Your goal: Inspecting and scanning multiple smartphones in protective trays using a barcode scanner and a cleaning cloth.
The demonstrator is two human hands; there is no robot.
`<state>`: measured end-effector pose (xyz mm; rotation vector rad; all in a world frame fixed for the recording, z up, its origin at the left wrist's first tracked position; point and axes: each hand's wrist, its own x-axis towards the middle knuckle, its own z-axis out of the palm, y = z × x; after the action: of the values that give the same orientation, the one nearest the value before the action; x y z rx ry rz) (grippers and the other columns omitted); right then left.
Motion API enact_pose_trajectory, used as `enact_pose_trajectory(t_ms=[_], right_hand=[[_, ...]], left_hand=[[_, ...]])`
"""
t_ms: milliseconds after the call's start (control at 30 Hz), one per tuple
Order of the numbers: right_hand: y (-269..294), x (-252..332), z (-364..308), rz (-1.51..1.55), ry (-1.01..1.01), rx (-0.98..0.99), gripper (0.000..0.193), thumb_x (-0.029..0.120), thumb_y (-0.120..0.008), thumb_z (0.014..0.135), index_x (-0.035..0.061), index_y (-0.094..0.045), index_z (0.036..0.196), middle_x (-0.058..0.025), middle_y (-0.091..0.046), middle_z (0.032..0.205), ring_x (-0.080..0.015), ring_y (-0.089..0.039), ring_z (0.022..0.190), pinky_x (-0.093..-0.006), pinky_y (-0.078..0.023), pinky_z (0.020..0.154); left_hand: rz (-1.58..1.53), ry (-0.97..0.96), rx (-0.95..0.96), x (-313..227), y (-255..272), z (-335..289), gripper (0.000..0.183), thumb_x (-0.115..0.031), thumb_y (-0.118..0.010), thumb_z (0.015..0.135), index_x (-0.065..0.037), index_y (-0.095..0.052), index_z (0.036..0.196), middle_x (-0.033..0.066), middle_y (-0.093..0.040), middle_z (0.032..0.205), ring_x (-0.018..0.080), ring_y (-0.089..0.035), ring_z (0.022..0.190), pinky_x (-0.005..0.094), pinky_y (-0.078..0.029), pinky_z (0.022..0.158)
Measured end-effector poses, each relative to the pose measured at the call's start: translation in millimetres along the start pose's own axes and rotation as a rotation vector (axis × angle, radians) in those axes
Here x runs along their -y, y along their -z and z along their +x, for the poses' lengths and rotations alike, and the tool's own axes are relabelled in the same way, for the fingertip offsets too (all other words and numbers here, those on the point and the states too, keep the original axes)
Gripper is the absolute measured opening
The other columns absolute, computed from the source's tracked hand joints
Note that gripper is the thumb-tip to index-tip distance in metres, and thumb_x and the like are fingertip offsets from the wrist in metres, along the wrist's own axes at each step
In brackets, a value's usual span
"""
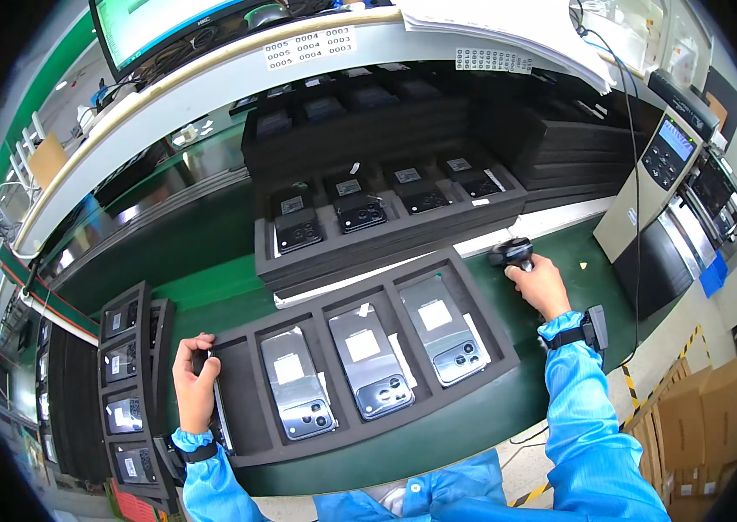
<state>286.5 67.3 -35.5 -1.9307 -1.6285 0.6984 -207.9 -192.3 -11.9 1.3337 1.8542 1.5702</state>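
Note:
My left hand (194, 383) is closed round a smartphone (221, 409), turned on its edge so that mostly its thin side shows, at the left compartment of a black foam tray (500, 350). Three silver-grey smartphones lie in the tray's other compartments, camera ends toward me: one phone (291, 370) beside the left compartment, a middle phone (366, 376) and a right-hand phone (442, 335). Each bears a white label. Beyond the tray's right end, my right hand (545, 289) grips a black handheld scanner (512, 252) low over the green table (560, 252).
Stacked foam trays (390, 239) with dark phones stand behind, under a shelf (238, 70). More phone trays (133, 391) lie at the left. A label printer (651, 174) stands right, a cable (636, 209) hanging before it. Cardboard boxes (707, 413) are on the floor.

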Motion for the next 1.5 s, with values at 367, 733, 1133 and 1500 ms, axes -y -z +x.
enact_pose_trajectory(t_ms=[367, 733, 1133, 1500], right_hand=[[0, -2, 0, 0.012, 0.002, -0.004, 0.042, 0.036, -0.071, 0.079, 0.0003, -0.072, 0.101, -0.0135, -0.073, 0.08, -0.0307, -0.072, 0.082, -0.0419, -0.054, 0.078], [1, 4, -3, 0.006, 0.01, -0.009, 0.041, 0.035, -0.071, 0.079, 0.0004, -0.072, 0.1, -0.0133, -0.073, 0.079, -0.0299, -0.072, 0.081, -0.0419, -0.053, 0.077], [-6, -6, 2, 0.104, 0.064, -0.04, 0.037, 0.029, -0.072, 0.077, -0.0057, -0.066, 0.09, -0.0159, -0.069, 0.072, -0.0266, -0.068, 0.067, -0.0399, -0.052, 0.066], [-9, -11, 3, 0.201, 0.118, -0.068, 0.027, 0.021, -0.07, 0.081, -0.0032, -0.061, 0.089, -0.0076, -0.061, 0.064, -0.0164, -0.056, 0.052, -0.035, -0.044, 0.05]], left_hand=[[-0.013, 0.0, 0.01, 0, 0, 0, 0.019, 0.001, -0.058, 0.082, -0.002, -0.056, 0.1, 0.0126, -0.064, 0.115, 0.0229, -0.055, 0.119, 0.0354, -0.034, 0.111], [0.026, 0.01, 0.009, 0, 0, 1, 0.019, -0.001, -0.058, 0.082, -0.002, -0.057, 0.102, 0.0127, -0.066, 0.114, 0.0275, -0.053, 0.126, 0.0392, -0.031, 0.115], [0.038, -0.034, 0.0, 8, 4, -1, 0.021, -0.001, -0.066, 0.08, -0.002, -0.06, 0.1, 0.0104, -0.069, 0.11, 0.0257, -0.055, 0.125, 0.0393, -0.038, 0.11], [0.009, -0.021, 0.009, 16, 4, -2, 0.023, -0.007, -0.07, 0.084, -0.004, -0.059, 0.103, 0.0095, -0.068, 0.114, 0.027, -0.052, 0.13, 0.0404, -0.037, 0.111]])
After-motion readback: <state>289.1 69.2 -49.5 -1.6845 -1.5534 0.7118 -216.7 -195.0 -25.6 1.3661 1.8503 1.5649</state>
